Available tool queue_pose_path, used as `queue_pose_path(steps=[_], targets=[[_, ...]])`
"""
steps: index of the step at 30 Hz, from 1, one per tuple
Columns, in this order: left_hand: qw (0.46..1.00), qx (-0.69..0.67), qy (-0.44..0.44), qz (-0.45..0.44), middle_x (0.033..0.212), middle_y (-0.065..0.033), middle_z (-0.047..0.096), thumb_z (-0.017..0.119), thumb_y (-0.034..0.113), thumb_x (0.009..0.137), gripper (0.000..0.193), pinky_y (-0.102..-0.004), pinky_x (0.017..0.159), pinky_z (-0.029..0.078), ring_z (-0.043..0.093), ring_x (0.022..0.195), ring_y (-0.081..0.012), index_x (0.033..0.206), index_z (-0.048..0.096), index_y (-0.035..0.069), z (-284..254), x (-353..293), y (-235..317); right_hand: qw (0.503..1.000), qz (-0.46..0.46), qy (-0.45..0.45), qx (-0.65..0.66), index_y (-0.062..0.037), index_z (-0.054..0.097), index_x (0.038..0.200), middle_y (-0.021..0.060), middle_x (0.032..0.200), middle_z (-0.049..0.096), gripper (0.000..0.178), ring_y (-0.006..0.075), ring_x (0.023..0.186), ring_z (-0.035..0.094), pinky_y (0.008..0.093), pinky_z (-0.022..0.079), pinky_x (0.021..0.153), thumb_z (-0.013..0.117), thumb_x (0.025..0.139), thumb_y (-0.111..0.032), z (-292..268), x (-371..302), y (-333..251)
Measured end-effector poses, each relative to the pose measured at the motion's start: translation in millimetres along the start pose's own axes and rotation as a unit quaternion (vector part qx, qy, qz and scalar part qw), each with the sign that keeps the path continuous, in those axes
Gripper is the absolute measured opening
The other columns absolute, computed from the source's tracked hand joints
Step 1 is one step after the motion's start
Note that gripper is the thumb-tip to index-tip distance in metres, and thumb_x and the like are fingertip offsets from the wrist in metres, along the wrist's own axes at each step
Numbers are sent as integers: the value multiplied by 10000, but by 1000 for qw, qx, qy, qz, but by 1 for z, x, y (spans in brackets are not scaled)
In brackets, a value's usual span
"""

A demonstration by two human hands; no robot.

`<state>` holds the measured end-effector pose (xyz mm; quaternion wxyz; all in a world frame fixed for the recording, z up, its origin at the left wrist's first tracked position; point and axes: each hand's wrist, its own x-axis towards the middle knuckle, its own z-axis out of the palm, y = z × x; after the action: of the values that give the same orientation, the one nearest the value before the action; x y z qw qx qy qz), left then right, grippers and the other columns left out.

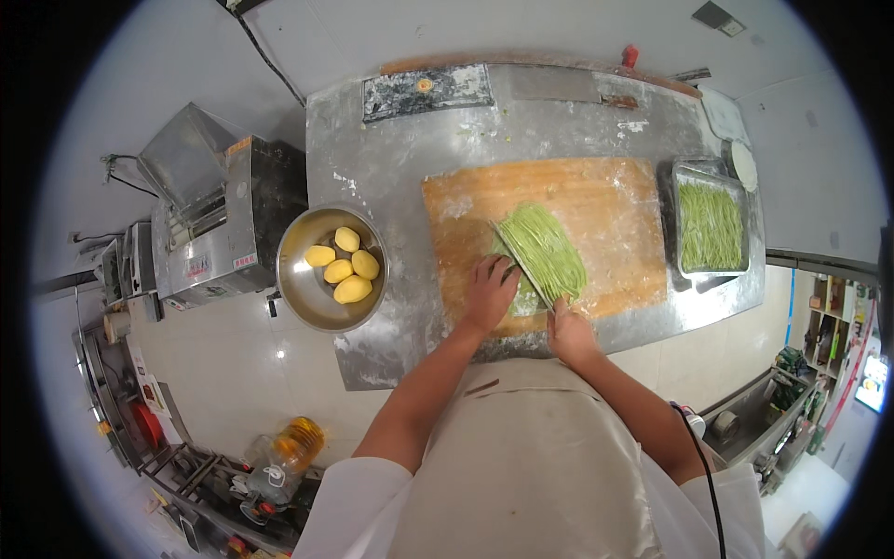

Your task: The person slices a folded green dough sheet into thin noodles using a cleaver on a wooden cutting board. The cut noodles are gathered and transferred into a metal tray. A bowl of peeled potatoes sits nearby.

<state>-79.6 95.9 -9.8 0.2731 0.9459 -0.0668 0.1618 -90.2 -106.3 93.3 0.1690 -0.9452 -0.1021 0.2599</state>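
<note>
A pile of cut green noodles [543,250] lies on a floury wooden board [619,210]. Along the pile's left side runs the blade of a knife [522,264], slanting from far left to near right. My right hand [571,332] is closed round its handle at the near edge of the board. Just left of the blade, my left hand [492,291] presses curled fingers onto green dough [524,300]. Part of that dough is hidden under the hand and behind the blade.
Left of the board, a steel bowl [296,303] holds several peeled potatoes [352,289]. At right stands a metal tray [687,272] of green noodles. A dark floury slab [428,93] lies at the back of the steel table [372,177]. A steel machine [219,233] stands beyond the bowl.
</note>
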Motion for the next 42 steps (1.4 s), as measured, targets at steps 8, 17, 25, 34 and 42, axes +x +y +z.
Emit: queue_pose_path(steps=[8,17,25,34,42], targets=[[1000,16,21,17,1284,-69,602,786,135,798,349,-490,1031,456,551,1247,-323,1138,709,156,-1,4,3,999,-28,19,6,-23,480,1078,292,747,673,209,503,711,679,600,545,663,580,1004,-192,-1,4,6],[1000,21,-9,2,1299,-79,599,764,158,844,341,-496,1063,431,538,1278,-318,1180,702,168,-2,1,6,999,-29,39,16,-5,490,1063,292,810,683,215,500,756,683,594,546,683,593,980,-174,10,-12,18],[1000,9,-5,9,1285,-90,595,730,141,877,310,-505,1062,425,526,1280,-326,1184,690,141,-8,1,10,993,-50,84,73,14,538,1287,286,768,668,355,496,746,673,580,532,670,592,984,-163,-44,-22,65],[995,-36,-29,-92,1222,-160,606,676,109,912,269,-466,994,476,592,1138,-364,1170,666,33,-18,23,42,982,40,173,61,-60,584,1230,235,780,704,333,469,755,696,549,540,670,684,956,-221,-104,33,175],[841,-278,-74,-459,1276,-299,665,570,241,1027,464,-454,1049,483,635,1211,-425,1322,582,-116,22,43,98,979,29,197,-37,-53,500,1368,251,978,726,514,479,837,706,534,574,736,713,940,-244,-89,86,211]])
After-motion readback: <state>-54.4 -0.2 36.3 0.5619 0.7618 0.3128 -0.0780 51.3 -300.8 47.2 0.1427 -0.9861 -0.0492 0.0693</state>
